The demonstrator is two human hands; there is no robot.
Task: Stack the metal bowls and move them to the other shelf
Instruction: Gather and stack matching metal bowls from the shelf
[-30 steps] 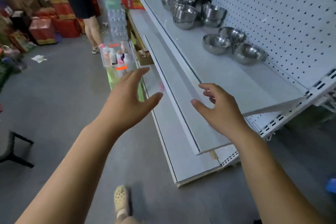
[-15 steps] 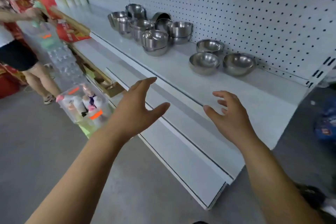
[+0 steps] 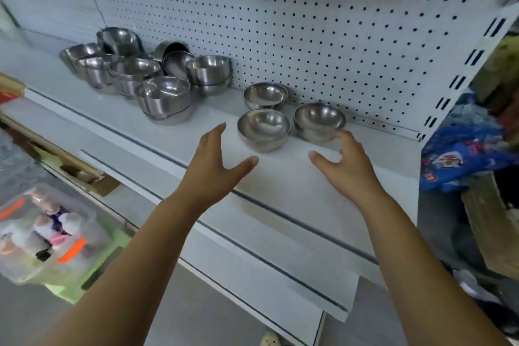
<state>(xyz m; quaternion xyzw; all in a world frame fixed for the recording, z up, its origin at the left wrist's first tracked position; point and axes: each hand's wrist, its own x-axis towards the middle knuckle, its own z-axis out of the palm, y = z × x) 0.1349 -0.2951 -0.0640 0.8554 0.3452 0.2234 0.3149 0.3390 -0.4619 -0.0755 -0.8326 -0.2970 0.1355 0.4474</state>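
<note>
While the left hand (image 3: 213, 168) hovers over the shelf (image 3: 295, 185), its fingers (image 3: 216, 133) are straight and spread wide, thumb swung out, holding nothing. The right hand (image 3: 348, 166) has loosely curled fingers (image 3: 341, 136), likewise holding nothing. Their tips overlap the lower edge of the right bowl (image 3: 318, 121), so contact there cannot be judged. Both palms face away and are hidden.

The front bowl (image 3: 264, 129) lies at 1 o'clock from the left fingers, just beside them and apart. The right bowl sits at 11 o'clock from the right hand. A rear bowl (image 3: 265, 94) stands at 12 o'clock from the front bowl, near the pegboard (image 3: 309, 22). All three are upright, round and shallow, of polished reflective metal. Whether each is single or doubled is hard to tell, though a second rim seems to show under the right one.

At 10 o'clock from this trio, well apart, is a cluster of bowls (image 3: 157, 76): deeper, straight-sided, several nested, some tilted, those at the back partly hidden. The shelf is smooth white sheet; a lower shelf (image 3: 252, 261) juts out beneath it. The pegboard is white with regular dark holes.

At 8 o'clock a clear plastic box (image 3: 42, 233) is blurred, its contents indistinct. At 3 o'clock a blue bag (image 3: 463, 157) is cut off by the shelf upright.
</note>
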